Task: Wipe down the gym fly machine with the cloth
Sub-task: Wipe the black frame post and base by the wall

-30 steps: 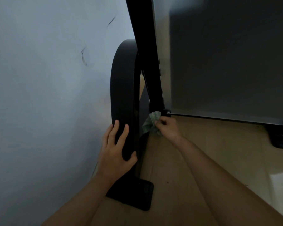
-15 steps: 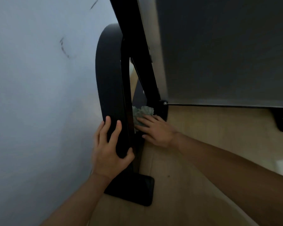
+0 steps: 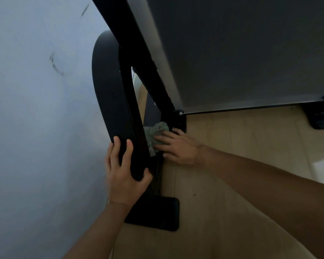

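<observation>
The fly machine's black curved frame leg (image 3: 108,101) rises beside the wall and ends in a flat black foot plate (image 3: 157,215) on the floor. My left hand (image 3: 125,171) wraps around the lower part of that leg. A crumpled grey-green cloth (image 3: 155,133) lies against the low frame between the leg and a slanted black post (image 3: 138,53). My right hand (image 3: 176,146) presses flat on the cloth, fingers spread and pointing left. Part of the cloth is hidden behind the leg.
A pale wall (image 3: 36,109) with dark scuff marks stands close on the left. A large dark grey panel (image 3: 241,53) of the machine overhangs the upper right. Light wooden floor (image 3: 232,146) spreads to the right, with another black foot (image 3: 322,116) at the far right.
My right hand went from pinching the cloth at the post's base to lying flat on it, and has pushed it left toward the leg. My left hand keeps its grip.
</observation>
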Demonstrator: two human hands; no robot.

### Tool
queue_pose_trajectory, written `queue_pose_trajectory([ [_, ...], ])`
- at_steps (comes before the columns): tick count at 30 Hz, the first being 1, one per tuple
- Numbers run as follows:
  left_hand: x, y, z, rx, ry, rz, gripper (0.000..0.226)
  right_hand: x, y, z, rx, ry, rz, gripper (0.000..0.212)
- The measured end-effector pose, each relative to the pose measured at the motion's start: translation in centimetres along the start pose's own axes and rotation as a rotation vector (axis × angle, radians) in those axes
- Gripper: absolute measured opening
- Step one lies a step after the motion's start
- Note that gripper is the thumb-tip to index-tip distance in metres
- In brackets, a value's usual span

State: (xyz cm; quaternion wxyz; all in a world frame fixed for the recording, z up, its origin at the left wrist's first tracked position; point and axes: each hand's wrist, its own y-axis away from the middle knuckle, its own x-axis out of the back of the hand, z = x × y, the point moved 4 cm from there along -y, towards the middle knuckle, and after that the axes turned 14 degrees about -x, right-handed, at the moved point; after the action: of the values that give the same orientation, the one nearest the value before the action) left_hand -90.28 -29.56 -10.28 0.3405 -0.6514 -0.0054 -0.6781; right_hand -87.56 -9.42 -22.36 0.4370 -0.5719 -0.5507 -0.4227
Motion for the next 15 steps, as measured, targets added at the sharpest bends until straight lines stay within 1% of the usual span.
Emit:
queue_pose_trajectory([
  [2, 0.0, 0.0, 0.0, 0.012, 0.006, -0.006, 0.085, 0.6, -1.3, 0.7, -0.177, -0.122, -0.016, 0.052],
  [4, 0.0, 0.0, 0.1, 0.015, 0.009, -0.007, 0.085, 1.1, -2.4, 1.0, -0.336, -0.312, -0.042, 0.049],
  [6, 0.1, 0.0, 0.2, 0.022, 0.000, -0.018, 0.085, 1.4, -3.1, 0.9, -0.445, -0.523, -0.022, 0.047],
  [7, 0.1, 0.0, 0.3, 0.027, -0.007, -0.023, 0.085, 1.4, -3.3, 0.7, -0.479, -0.586, -0.007, 0.047],
  [9, 0.1, 0.0, 0.5, 0.037, -0.020, -0.030, 0.085, 1.2, -3.4, -0.2, -0.500, -0.588, -0.004, 0.049],
  [11, 0.1, 0.0, 0.5, 0.040, -0.018, -0.043, 0.085, 0.8, -3.3, -1.5, -0.458, -0.461, -0.027, 0.049],
  [13, 0.0, 0.0, 0.4, 0.039, -0.014, -0.056, 0.086, 0.5, -3.1, -2.4, -0.400, -0.363, -0.016, 0.046],
  [15, 0.0, 0.1, 0.4, 0.040, -0.015, -0.067, 0.086, 0.6, -2.9, -2.2, -0.367, -0.370, 0.022, 0.043],
])
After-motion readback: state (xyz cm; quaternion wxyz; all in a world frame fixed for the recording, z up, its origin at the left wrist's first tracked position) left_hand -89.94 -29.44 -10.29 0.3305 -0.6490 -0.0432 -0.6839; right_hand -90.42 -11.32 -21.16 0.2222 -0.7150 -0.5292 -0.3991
